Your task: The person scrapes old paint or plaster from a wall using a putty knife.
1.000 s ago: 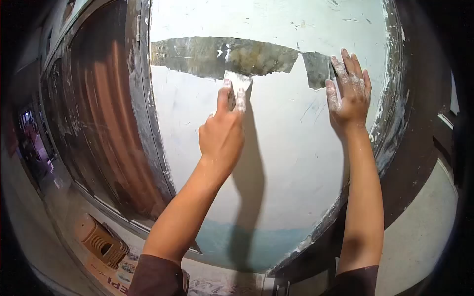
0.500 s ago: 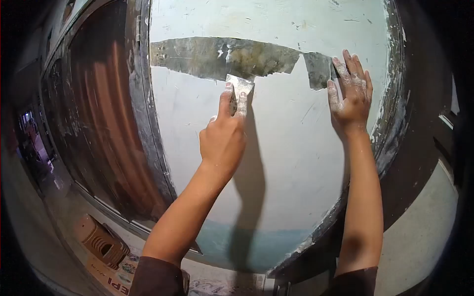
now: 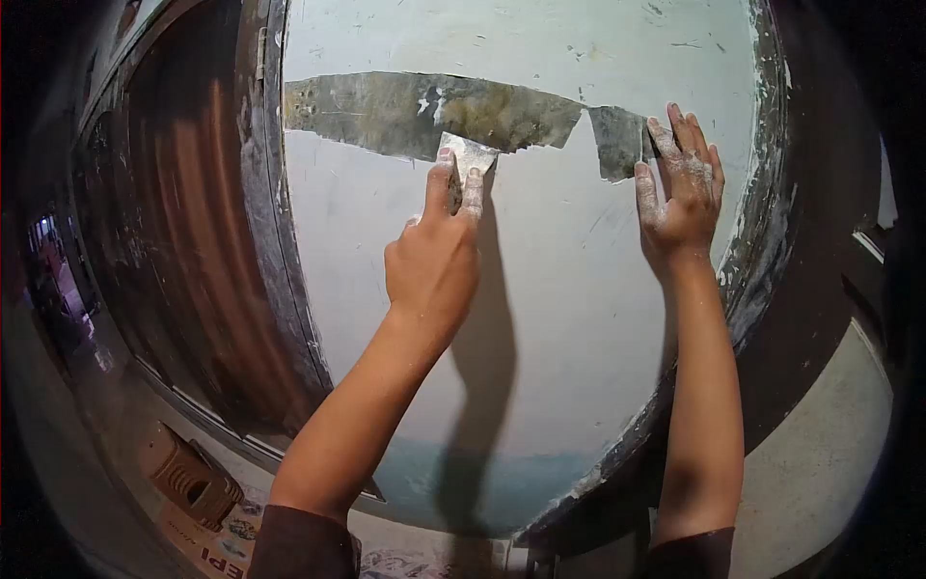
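My left hand grips a putty knife, its index finger and another finger laid along the metal blade. The blade lies against the wall panel, at the lower edge of a long dark bare patch where the pale coating is gone. My right hand is open, fingers spread and pressed to the panel at the right. Beside its thumb is a smaller dark bare patch. White dust coats the fingers of both hands.
A dark frame with worn paint borders the panel at left, beside a brown curtain-like surface. Stacked brown plastic stools and printed cardboard lie low at left. A worn dark edge runs along the right.
The putty knife in my left hand has shifted slightly up, and its blade now overlaps the long dark patch more. My right hand stays spread on the panel.
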### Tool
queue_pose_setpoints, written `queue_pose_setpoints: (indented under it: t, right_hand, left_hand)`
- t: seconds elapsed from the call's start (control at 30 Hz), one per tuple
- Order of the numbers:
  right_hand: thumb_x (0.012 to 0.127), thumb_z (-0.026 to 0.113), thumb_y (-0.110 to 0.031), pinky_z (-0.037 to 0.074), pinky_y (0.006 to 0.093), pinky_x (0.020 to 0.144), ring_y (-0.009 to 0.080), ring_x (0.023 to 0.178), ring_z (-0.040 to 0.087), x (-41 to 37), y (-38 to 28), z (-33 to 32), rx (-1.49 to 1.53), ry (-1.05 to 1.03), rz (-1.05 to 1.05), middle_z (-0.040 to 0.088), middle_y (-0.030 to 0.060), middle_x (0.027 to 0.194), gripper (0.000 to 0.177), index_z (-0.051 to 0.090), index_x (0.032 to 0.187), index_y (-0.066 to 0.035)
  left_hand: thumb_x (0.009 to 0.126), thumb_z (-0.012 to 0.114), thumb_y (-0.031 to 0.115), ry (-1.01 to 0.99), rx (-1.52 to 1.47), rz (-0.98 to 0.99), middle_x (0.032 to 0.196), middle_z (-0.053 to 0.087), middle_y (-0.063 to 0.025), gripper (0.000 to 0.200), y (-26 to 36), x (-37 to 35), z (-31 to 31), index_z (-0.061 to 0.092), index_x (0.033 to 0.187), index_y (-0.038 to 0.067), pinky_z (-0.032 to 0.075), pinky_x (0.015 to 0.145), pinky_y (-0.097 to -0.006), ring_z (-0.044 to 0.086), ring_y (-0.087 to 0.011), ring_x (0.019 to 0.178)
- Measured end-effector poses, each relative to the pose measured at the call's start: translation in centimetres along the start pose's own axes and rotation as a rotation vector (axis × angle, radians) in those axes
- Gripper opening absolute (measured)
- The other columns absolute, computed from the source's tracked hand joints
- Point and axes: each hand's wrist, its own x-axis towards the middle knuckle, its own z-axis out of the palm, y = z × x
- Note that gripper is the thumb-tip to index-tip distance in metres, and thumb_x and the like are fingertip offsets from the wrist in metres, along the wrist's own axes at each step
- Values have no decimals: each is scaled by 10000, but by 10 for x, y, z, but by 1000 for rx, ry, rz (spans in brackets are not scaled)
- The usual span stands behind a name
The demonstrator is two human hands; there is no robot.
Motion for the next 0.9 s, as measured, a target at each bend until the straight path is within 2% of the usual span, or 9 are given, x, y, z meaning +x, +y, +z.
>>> queue_pose_setpoints:
  t: [0.03, 0.1, 0.17, 0.4, 0.47, 0.6, 0.7, 0.73, 0.9]
  right_hand:
    - [960, 634, -340, 220, 501, 1275, 217, 1532, 377, 0, -1, -1, -6, -9, 7, 448, -33, 1639, 511, 593, 1466, -286]
    - [959, 637, -333, 219, 504, 1275, 212, 1533, 376, 0, -3, -2, 4, -12, 22, 448, -35, 1639, 507, 596, 1462, -282]
    - [956, 645, -328, 221, 501, 1275, 206, 1533, 374, 0, 0, 0, 25, 14, -3, 452, -38, 1636, 505, 600, 1457, -277]
    - [948, 657, -320, 235, 499, 1265, 209, 1525, 390, -1, -3, -4, 27, 1, 17, 469, -39, 1623, 497, 617, 1441, -268]
    - [950, 651, -315, 232, 498, 1268, 209, 1529, 381, 0, -3, -2, 38, 4, 20, 471, -37, 1621, 486, 623, 1432, -257]
    - [949, 654, -322, 219, 499, 1275, 199, 1531, 375, 0, -6, -6, 40, -14, 36, 474, -39, 1620, 478, 629, 1422, -258]
    - [944, 658, -319, 216, 497, 1276, 198, 1528, 378, 0, -5, -4, 48, -7, 36, 478, -38, 1617, 481, 631, 1419, -256]
    - [932, 674, -276, 226, 491, 1253, 233, 1528, 389, 0, -4, -4, 46, -12, 15, 478, -6, 1620, 522, 607, 1448, -234]
    - [939, 664, -281, 228, 490, 1251, 232, 1528, 390, 0, 0, -2, 46, -3, -5, 480, -10, 1618, 523, 601, 1456, -241]
  left_hand:
    - [803, 587, -36, 0, 1, 0, 1550, 478, -113, 322, 0, -1, 1, 746, 1068, 54, 574, 598, -513, 718, -394, 686]
    - [815, 593, -22, 3, 3, 4, 1549, 479, -123, 115, -2, -8, 1, 698, 845, 12, 569, 596, -524, 719, -396, 675]
    - [823, 590, -19, 19, -33, -4, 1546, 482, -127, 132, -2, -11, 5, 707, 868, 21, 567, 602, -540, 722, -406, 687]
    - [805, 582, -42, -43, -58, 4, 1563, 470, -125, 281, -6, -11, 1, 739, 1022, 42, 577, 630, -548, 726, -438, 732]
    - [790, 617, -29, -15, 19, 10, 1516, 477, -132, 446, -7, -17, 6, 678, 1219, 76, 603, 603, -484, 722, -375, 712]
    - [787, 618, -22, -53, 62, 16, 1553, 464, -124, 652, -1, -7, 3, 627, 1416, 151, 598, 587, -467, 731, -364, 728]
    - [786, 613, -23, -25, 50, 19, 1531, 480, -127, 581, -2, -15, 3, 671, 1346, 121, 597, 586, -476, 730, -365, 728]
    - [829, 578, -42, 8, 3, -31, 1547, 494, -87, 494, 0, -17, 6, 724, 1266, 135, 601, 620, -507, 730, -393, 749]
    - [835, 571, -45, 2, 23, -35, 1539, 500, -93, 356, 9, -1, 0, 773, 1097, 87, 602, 644, -523, 728, -409, 743]
